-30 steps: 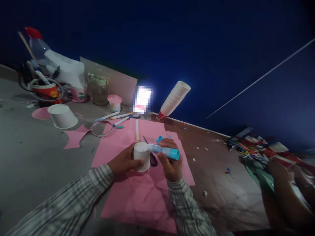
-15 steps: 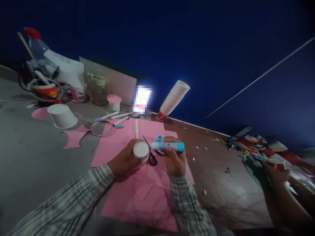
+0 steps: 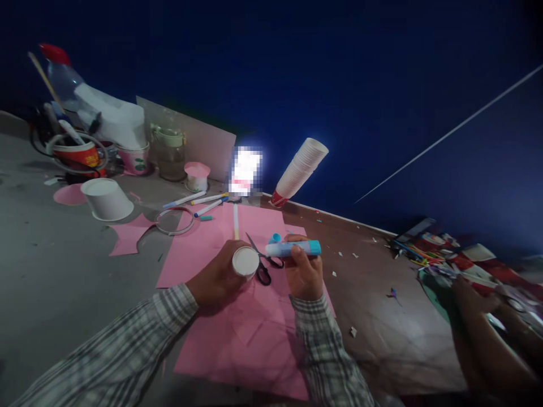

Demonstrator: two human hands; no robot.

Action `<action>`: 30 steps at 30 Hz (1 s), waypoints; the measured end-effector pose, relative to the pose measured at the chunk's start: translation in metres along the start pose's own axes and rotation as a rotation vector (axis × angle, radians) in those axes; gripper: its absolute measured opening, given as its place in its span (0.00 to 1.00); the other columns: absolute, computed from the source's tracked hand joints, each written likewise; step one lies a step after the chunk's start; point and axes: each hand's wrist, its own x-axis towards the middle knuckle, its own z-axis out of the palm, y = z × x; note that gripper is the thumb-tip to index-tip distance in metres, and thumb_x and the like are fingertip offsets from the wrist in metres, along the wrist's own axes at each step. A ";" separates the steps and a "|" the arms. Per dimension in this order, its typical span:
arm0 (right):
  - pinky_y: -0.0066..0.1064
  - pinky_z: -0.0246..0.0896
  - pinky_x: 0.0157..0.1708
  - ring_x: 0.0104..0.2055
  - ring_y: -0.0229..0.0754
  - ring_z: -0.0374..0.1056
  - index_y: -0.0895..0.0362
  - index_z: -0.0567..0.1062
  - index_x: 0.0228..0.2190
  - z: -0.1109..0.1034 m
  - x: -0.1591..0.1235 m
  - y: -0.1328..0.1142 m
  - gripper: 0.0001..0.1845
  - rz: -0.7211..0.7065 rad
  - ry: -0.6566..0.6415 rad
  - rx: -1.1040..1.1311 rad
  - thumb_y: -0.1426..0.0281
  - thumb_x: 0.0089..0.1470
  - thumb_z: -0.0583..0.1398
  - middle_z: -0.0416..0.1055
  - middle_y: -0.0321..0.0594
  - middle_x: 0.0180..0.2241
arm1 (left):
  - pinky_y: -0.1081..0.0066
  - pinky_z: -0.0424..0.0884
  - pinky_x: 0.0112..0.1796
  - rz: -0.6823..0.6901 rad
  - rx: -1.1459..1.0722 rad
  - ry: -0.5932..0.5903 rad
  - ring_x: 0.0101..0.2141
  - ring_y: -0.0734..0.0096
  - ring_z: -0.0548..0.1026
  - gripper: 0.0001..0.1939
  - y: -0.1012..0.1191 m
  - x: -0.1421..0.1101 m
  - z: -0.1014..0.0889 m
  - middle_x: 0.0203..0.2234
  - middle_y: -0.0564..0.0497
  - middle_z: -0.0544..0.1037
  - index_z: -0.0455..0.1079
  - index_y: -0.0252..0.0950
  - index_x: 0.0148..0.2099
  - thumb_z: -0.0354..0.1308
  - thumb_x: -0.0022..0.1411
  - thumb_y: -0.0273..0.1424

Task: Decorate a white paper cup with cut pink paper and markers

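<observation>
My left hand (image 3: 220, 275) is wrapped round a white paper cup (image 3: 245, 262), whose round end faces up toward me. Held level in my right hand (image 3: 306, 274) is a blue glue stick (image 3: 292, 249), its pale uncapped tip pointing left at the cup and a little apart from it. Black-handled scissors (image 3: 263, 275) lie open between the two hands on pink paper sheets (image 3: 199, 254). Just behind the glue stick rests a small blue cap (image 3: 275, 238).
Several markers (image 3: 210, 206), a ring (image 3: 175, 221) and a large upturned white cup (image 3: 107, 199) lie to the left. A tall stack of paper cups (image 3: 301, 169) leans near the wall. Another person's hands (image 3: 473, 297) work among clutter at the far right.
The glue stick in my right hand has shifted slightly right and up, away from the cup's end. My left hand and cup have barely moved. The other person's hands at right have moved.
</observation>
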 end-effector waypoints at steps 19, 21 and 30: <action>0.40 0.65 0.36 0.34 0.45 0.67 0.55 0.71 0.34 0.019 -0.019 -0.025 0.07 -0.451 -0.211 -0.401 0.65 0.55 0.59 0.68 0.41 0.31 | 0.44 0.43 0.60 0.116 0.720 0.017 0.49 0.53 0.68 0.29 -0.004 -0.002 0.006 0.47 0.43 0.74 0.63 0.36 0.54 0.64 0.52 0.37; 0.41 0.66 0.35 0.35 0.45 0.67 0.55 0.71 0.36 0.020 -0.019 -0.026 0.06 -0.516 -0.230 -0.433 0.67 0.54 0.59 0.68 0.41 0.32 | 0.43 0.42 0.60 0.141 0.767 0.042 0.48 0.53 0.69 0.29 -0.003 -0.002 0.007 0.46 0.42 0.74 0.63 0.34 0.54 0.64 0.52 0.38; 0.40 0.68 0.34 0.35 0.45 0.68 0.53 0.69 0.37 0.021 -0.016 -0.029 0.08 -0.653 -0.241 -0.598 0.70 0.52 0.61 0.68 0.41 0.32 | 0.40 0.43 0.60 0.221 0.904 0.036 0.45 0.52 0.68 0.26 0.000 -0.003 0.008 0.42 0.43 0.74 0.65 0.35 0.51 0.61 0.54 0.43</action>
